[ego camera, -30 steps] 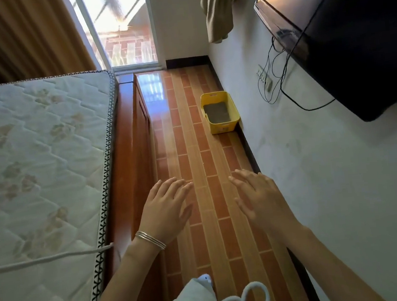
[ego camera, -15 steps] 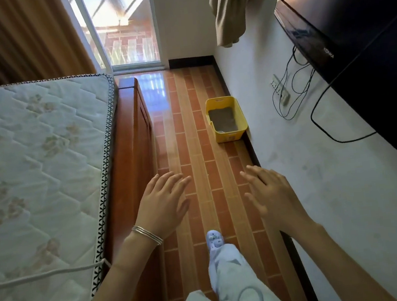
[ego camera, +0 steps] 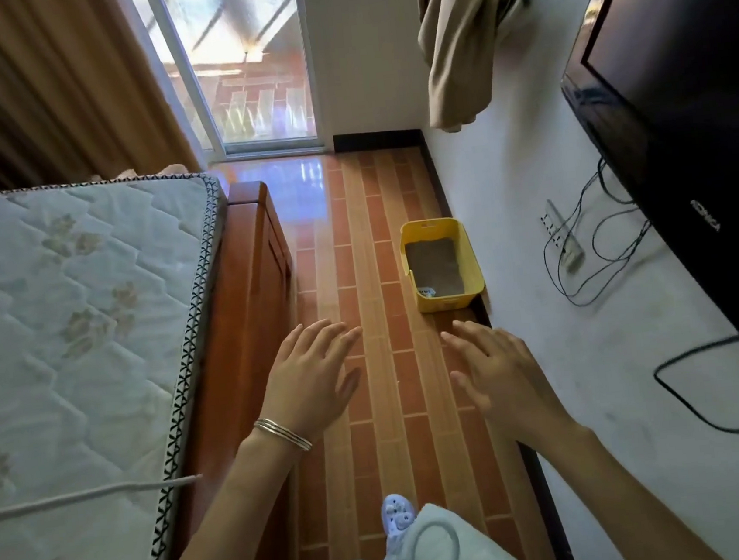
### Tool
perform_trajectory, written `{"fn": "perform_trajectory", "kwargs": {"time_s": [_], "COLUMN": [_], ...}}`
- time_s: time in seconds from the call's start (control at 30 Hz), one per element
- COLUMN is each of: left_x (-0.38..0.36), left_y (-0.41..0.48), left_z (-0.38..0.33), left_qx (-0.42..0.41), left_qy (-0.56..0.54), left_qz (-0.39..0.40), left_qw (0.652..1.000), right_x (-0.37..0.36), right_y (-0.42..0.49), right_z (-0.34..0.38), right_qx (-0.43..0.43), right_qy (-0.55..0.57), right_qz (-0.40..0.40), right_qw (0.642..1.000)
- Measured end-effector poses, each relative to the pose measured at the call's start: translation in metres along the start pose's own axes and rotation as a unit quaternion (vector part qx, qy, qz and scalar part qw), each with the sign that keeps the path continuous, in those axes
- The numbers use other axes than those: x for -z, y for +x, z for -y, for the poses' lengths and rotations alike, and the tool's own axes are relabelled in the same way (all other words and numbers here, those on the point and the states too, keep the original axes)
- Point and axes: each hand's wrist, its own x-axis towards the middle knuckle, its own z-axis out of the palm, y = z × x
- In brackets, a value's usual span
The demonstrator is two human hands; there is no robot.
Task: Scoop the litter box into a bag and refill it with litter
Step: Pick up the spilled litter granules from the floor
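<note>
Closer now than half a second ago, the yellow litter box (ego camera: 441, 265) sits right of centre on the tiled floor (ego camera: 384, 415), against the white wall (ego camera: 596, 370). Left hand (ego camera: 312, 377) and right hand (ego camera: 501, 375) hover lower centre, fingers spread, holding nothing. Mattress (ego camera: 68, 334) fills the left; TV (ego camera: 696, 108) upper right.

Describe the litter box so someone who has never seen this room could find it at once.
Start at the glass balcony door at the far end and follow the brick-patterned floor back along the white wall under the mounted TV. Against that wall's dark baseboard sits the litter box. It is the only bright yellow thing there, an open rectangular tub holding grey-brown litter.
</note>
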Motion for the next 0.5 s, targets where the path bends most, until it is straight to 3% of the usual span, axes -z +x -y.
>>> {"fn": "perform_trajectory", "kwargs": {"time_s": [0.5], "left_x": [-0.04], "left_y": [0.14], "left_z": [0.098], "left_qx": [-0.009], "left_qy": [-0.011], "left_qz": [0.019], "left_qw": [1.0], "right_x": [-0.054], "right_y": [0.158], "right_z": [-0.035], "right_qx": [-0.017], "right_qy": [0.018], "right_qz": [0.028], "right_qw": [0.999]}}
